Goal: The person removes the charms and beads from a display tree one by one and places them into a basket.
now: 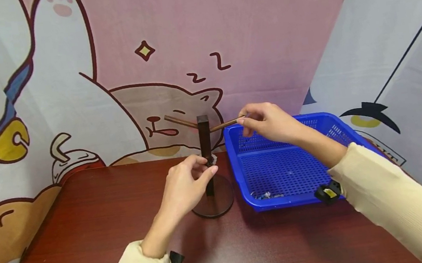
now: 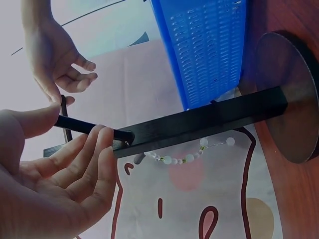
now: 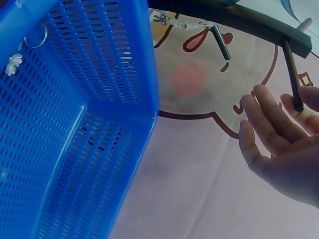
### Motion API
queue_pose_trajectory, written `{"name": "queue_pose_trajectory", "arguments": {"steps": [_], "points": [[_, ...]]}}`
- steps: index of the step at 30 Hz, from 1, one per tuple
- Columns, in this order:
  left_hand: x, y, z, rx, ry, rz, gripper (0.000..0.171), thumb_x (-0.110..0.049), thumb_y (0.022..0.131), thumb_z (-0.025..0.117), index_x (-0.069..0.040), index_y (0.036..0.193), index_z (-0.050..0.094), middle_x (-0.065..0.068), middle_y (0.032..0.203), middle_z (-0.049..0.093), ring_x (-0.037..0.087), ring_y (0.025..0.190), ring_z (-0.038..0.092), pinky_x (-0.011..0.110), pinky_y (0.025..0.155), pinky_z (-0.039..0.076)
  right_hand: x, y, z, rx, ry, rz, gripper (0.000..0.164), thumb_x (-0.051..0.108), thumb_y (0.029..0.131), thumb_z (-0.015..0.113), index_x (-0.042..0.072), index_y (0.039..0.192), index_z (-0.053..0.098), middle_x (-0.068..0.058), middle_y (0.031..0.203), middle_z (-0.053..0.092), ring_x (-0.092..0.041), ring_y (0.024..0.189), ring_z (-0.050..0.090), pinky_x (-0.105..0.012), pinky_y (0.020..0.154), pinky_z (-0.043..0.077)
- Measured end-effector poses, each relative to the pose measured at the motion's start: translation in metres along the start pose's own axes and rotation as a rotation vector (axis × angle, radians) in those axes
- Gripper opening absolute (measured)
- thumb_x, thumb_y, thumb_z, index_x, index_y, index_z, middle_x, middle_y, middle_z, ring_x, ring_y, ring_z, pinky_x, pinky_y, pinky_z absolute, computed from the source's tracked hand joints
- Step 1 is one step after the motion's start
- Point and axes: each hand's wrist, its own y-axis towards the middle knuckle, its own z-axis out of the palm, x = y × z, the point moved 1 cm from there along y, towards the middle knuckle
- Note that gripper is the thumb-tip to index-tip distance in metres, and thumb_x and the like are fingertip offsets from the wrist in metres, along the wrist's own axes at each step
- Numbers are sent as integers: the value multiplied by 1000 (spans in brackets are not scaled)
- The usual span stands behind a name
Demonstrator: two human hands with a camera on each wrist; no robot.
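A dark wooden stand (image 1: 205, 139) with a round base rises from the table, and pegs stick out of its square post. My right hand (image 1: 276, 124) pinches the tip of the upper right peg (image 1: 223, 125) between thumb and forefinger. Lower down, the thumb and fingers of my left hand (image 1: 182, 186) hold a dark peg (image 2: 87, 127) that points out from the post toward me. A bracelet of pale beads (image 2: 174, 160) hangs from a short peg (image 3: 221, 42) at the post's far side; in the head view the post and left fingers mostly hide it.
Right of the stand sits a blue plastic basket (image 1: 244, 189) with perforated walls. Inside its near left corner lie small trinkets (image 1: 267, 195), among them a metal ring (image 3: 36, 36) and a white flower charm (image 3: 13, 64). Behind the reddish-brown table (image 1: 88, 236) hangs a cartoon-printed cloth (image 1: 254, 32).
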Motion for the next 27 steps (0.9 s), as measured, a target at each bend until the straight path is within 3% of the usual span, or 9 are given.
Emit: {"name": "queue_pose_trajectory", "arguments": {"steps": [19,27], "points": [[2,0,-15,-16,38,24,9,-13,81,68,-7,86,65,1,79,66,15,72,60,34,67,45,9,-15,0,6,-6,-35,13,17,93,54,7,91,62,0,70,63,-18,72,60,-34,66,42],[6,2,-25,-8,55,12,6,-10,81,66,-6,86,64,1,80,65,17,73,59,35,67,44,17,-23,5,28,37,-58,8,14,91,58,7,91,61,0,71,63,-15,68,60,-31,60,45]]}}
